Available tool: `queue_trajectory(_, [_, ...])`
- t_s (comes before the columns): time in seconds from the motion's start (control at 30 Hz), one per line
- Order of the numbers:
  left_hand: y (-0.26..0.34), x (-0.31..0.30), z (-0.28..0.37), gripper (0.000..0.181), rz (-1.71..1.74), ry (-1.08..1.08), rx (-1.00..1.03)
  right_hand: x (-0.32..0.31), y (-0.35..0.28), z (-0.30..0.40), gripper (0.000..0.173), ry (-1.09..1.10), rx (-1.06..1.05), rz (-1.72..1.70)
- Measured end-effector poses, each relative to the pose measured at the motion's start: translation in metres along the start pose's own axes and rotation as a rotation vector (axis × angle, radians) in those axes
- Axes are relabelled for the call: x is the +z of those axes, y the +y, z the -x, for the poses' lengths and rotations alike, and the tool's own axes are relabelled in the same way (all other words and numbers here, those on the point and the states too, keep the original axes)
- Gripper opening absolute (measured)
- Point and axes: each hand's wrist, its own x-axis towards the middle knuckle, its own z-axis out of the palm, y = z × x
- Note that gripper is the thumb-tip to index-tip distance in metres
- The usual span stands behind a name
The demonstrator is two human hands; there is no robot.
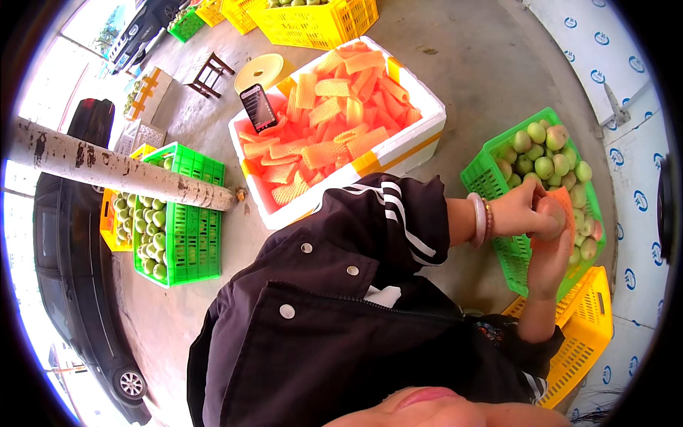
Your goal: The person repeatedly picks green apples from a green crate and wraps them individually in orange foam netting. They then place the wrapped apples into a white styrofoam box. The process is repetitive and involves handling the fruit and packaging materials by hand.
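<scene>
My left hand, with bangles at the wrist, grips a reddish apple between thumb and fingers. An orange foam net sleeve lies against the far side of the fruit, and my right hand holds this sleeve from below. How much of the apple is inside the sleeve I cannot tell. Both hands are above a green plastic crate filled with green and red-blushed apples. Beside my left sleeve stands a white polystyrene box, heaped with loose orange foam net sleeves.
A smartphone leans in the polystyrene box near a yellow roll. A yellow crate adjoins the green one. Leftward are a white post, another green fruit crate, a stool and a dark car. A wall borders the right.
</scene>
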Motion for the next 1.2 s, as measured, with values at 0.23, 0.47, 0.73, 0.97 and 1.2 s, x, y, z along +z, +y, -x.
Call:
queue_trajectory(0.23, [-0.006, -0.003, -0.01, 0.057, 0.09, -0.26, -0.043, -0.018, -0.003, 0.0, 0.05, -0.099, -0.003, -0.139])
queue_trajectory(0.47, [-0.029, 0.004, -0.005, 0.054, -0.204, -0.058, 0.164, -0.02, 0.005, 0.004, 0.044, -0.064, 0.003, 0.169])
queue_trajectory(0.73, [-0.022, 0.004, -0.002, 0.046, -0.08, -0.019, 0.231, -0.013, -0.007, 0.005, 0.05, -0.102, -0.027, 0.189])
queue_trajectory(0.97, [-0.023, 0.008, 0.001, 0.043, 0.012, -0.013, 0.185, -0.008, 0.003, 0.007, 0.052, -0.091, -0.084, 0.233])
queue_trajectory(1.2, [-0.003, -0.009, -0.016, 0.029, 0.172, 0.083, -0.025, -0.012, -0.014, 0.006, 0.051, -0.113, -0.086, 0.126])
